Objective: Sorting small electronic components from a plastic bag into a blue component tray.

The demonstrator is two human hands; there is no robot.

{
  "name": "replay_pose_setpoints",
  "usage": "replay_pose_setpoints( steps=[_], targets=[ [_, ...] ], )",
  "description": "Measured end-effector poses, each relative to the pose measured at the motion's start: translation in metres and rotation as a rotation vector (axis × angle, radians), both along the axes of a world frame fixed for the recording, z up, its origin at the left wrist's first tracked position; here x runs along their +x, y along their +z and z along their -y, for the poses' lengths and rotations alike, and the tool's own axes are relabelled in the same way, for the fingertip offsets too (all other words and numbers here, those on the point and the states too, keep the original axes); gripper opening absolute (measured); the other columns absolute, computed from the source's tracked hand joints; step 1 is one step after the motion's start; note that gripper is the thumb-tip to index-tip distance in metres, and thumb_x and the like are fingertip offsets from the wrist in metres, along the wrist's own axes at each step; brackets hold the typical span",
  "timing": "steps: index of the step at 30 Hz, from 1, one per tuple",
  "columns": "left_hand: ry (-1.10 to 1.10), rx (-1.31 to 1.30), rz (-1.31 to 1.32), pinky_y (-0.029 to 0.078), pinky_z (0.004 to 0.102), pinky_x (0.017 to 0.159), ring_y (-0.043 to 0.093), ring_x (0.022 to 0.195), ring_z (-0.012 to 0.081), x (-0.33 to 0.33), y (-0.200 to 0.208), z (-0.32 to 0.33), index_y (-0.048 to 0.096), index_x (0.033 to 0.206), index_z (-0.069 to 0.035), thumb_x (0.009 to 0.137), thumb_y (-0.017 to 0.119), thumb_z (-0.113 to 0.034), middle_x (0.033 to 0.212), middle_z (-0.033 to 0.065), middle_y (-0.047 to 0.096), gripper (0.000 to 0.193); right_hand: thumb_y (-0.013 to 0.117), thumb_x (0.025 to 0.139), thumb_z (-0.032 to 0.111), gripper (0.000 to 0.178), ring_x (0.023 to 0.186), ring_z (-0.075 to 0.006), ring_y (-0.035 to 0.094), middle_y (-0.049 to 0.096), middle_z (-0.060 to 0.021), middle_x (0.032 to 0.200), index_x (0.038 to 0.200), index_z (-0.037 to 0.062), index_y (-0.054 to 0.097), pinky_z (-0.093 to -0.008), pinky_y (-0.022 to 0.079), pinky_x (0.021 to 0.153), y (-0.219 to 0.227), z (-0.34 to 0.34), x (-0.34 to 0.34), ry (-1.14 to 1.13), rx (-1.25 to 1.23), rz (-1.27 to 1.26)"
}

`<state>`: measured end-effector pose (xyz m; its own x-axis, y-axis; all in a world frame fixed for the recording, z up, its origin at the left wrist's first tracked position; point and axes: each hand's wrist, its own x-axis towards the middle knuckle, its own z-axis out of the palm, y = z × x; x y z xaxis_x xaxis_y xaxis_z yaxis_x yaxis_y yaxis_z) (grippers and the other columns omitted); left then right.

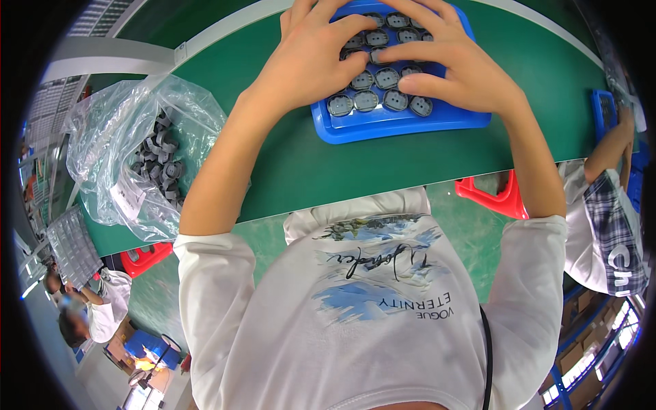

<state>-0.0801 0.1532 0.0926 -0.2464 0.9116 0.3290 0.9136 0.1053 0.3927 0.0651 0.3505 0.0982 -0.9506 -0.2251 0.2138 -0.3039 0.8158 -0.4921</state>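
Observation:
A shallow blue tray (pixel 410 126) lies on the green table in front of me. Rows of small grey oval plastic parts (pixel 366 100) with holes in them stand in it. My left hand (pixel 307 58) reaches over the tray's left side, fingers spread and touching parts near the back. Over the right side is my right hand (pixel 461 68), its fingers stretched apart and the fingertips on or just above the parts. Neither hand visibly grips anything. The hands hide some of the parts, and the tray's far edge is cut off by the picture.
A clear plastic bag (pixel 102 157) of loose dark grey parts (pixel 160 160) sits left of my left arm. Red stools (pixel 502 198) show beyond the table's near edge. At the far right a co-worker's arm (pixel 608 147) is beside another blue tray (pixel 604 113); other people are at far left.

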Motion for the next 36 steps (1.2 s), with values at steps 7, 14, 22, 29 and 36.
replay_pose_setpoints(
  steps=[7, 14, 22, 29, 36],
  targets=[
    [0.038, -0.043, -0.020, 0.029, 0.0564, 0.115, 0.035, 0.138, 0.0481, 0.000, 0.004, -0.001, 0.066, 0.123, -0.008, 0.080, 0.070, -0.017, 0.144, 0.0240, 0.047, 0.045, 0.076, 0.085, 0.044, 0.040, 0.141, -0.0487, 0.027, 0.031, -0.0218, 0.159, 0.107, 0.0104, 0.078, -0.0595, 0.021, 0.116, 0.019, 0.021, 0.024, -0.001, 0.070, 0.054],
    [-0.002, 0.050, -0.006, 0.030, 0.0554, 0.114, 0.036, 0.138, 0.0469, -0.003, -0.013, 0.005, 0.065, 0.123, -0.009, 0.078, 0.073, -0.017, 0.143, 0.0235, 0.047, 0.046, 0.076, 0.084, 0.048, 0.047, 0.141, -0.0483, 0.028, 0.034, -0.0227, 0.156, 0.107, 0.0078, 0.077, -0.0611, 0.020, 0.116, 0.017, 0.029, 0.029, -0.084, 0.156, 0.013],
    [-0.038, 0.017, -0.010, 0.030, 0.0563, 0.113, 0.035, 0.137, 0.0469, 0.016, 0.004, 0.006, 0.066, 0.121, -0.008, 0.079, 0.074, -0.019, 0.143, 0.0235, 0.046, 0.044, 0.077, 0.082, 0.049, 0.052, 0.140, -0.0484, 0.030, 0.037, -0.0251, 0.153, 0.107, 0.0041, 0.075, -0.0631, 0.020, 0.117, 0.008, 0.042, 0.042, -0.168, 0.150, -0.063],
    [-0.026, 0.060, -0.045, 0.029, 0.0565, 0.114, 0.035, 0.137, 0.0473, 0.017, 0.001, -0.004, 0.066, 0.121, -0.007, 0.081, 0.073, -0.019, 0.143, 0.0241, 0.046, 0.042, 0.072, 0.086, 0.053, 0.059, 0.143, -0.0511, 0.025, 0.033, -0.0307, 0.154, 0.115, 0.0024, 0.072, -0.0634, 0.014, 0.118, 0.008, 0.056, 0.042, -0.243, 0.169, -0.030],
    [-0.003, 0.062, -0.034, 0.029, 0.0554, 0.114, 0.036, 0.137, 0.0469, 0.011, -0.004, -0.003, 0.066, 0.120, -0.007, 0.081, 0.070, -0.015, 0.142, 0.0234, 0.048, 0.040, 0.070, 0.087, 0.055, 0.066, 0.146, -0.0530, 0.017, 0.025, -0.0344, 0.156, 0.124, 0.0002, 0.067, -0.0656, 0.011, 0.117, 0.009, 0.072, 0.039, -0.304, 0.188, 0.069]
  ],
)
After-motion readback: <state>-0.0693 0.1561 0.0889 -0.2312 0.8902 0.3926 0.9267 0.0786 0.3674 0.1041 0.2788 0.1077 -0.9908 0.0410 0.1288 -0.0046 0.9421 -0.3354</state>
